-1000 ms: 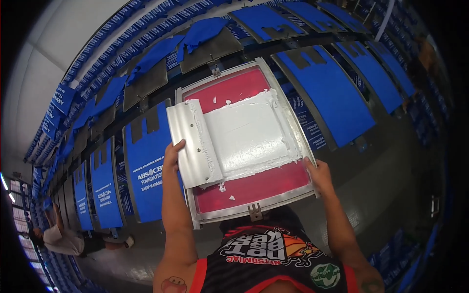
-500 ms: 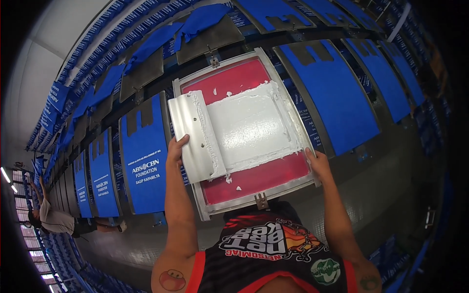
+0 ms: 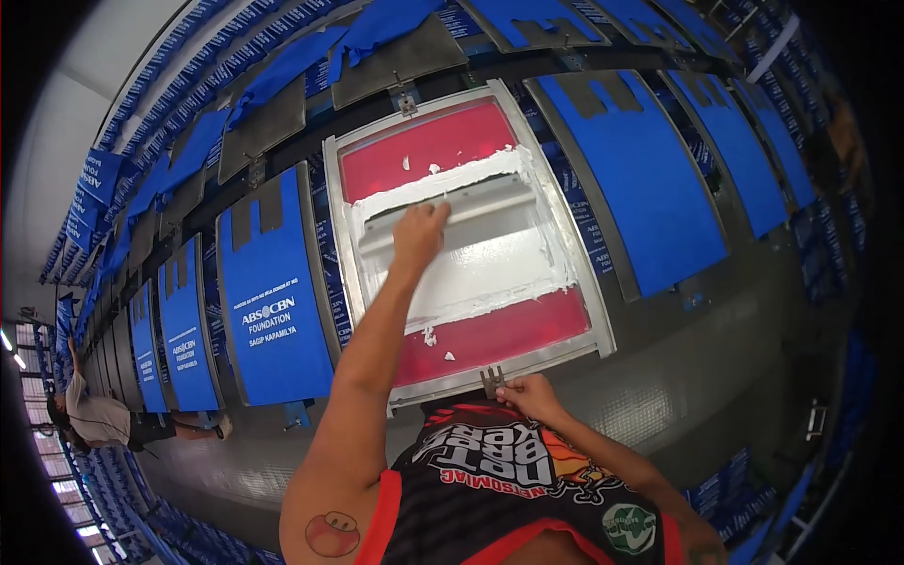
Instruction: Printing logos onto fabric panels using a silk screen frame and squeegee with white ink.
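A screen-printing frame with pale metal edges lies in front of me. Its mesh is red at the far and near ends, with thick white ink smeared around a glossy pale middle. My left hand is closed over a long metal squeegee, which lies crosswise in the far part of the white area. The squeegee's lower edge is hidden. At the frame's near edge, my right hand pinches a small slotted metal bracket.
Dark boards carrying blue printed cloth pieces stand on the left and right. More boards with blue cloth line the far row. Hanging blue pieces fill the far left. Another person is at the left.
The squeegee has gone from upright along the frame's left side to crosswise at the far part of the ink. My right hand has moved from the right edge to the near bracket.
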A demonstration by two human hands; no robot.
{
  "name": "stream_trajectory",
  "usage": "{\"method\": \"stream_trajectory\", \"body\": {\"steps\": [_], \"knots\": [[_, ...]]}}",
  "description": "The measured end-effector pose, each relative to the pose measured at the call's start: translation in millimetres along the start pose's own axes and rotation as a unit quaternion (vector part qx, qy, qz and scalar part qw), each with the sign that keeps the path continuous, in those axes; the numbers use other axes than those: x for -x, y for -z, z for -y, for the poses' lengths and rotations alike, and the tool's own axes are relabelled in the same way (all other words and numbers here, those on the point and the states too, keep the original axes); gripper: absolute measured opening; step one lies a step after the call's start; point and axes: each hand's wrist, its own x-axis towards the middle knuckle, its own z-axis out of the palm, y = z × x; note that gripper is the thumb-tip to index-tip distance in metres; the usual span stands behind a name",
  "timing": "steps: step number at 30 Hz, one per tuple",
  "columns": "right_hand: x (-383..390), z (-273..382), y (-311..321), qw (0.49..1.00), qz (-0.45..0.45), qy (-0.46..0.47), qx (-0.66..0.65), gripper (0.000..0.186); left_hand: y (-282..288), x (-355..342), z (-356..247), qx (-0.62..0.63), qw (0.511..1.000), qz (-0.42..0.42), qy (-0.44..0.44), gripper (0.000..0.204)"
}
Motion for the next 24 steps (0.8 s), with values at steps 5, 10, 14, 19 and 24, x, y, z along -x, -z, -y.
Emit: {"method": "stream_trajectory", "body": {"steps": [5, 10, 14, 19, 24], "knots": [[-0.1, -8.3, 0.7, 0.997, -0.051, 0.046, 0.032, 0.023, 44.7, 41.5, -40.8, 0.054, 0.998, 0.025, -0.011, 0.04], [-2.9, -5.8, 11.0, 0.992, -0.041, 0.085, 0.079, 0.029, 113.5, 48.1, -71.0, 0.099, 0.978, 0.18, 0.03, 0.038], [18.9, 63.4, 53.2, 0.956, 0.04, 0.129, 0.261, 0.042, 115.8, 73.9, -82.7, 0.106, 0.963, 0.241, 0.047, 0.041], [5.0, 160.9, 112.0, 0.751, -0.236, 0.335, 0.518, 0.084, 103.7, 69.1, -88.8, 0.096, 0.941, 0.32, 0.059, 0.029], [-73.2, 137.1, 141.5, 0.733, -0.098, 0.245, 0.626, 0.027, 128.4, 115.4, -33.9, -0.038, 0.94, 0.308, 0.144, 0.031]]}}
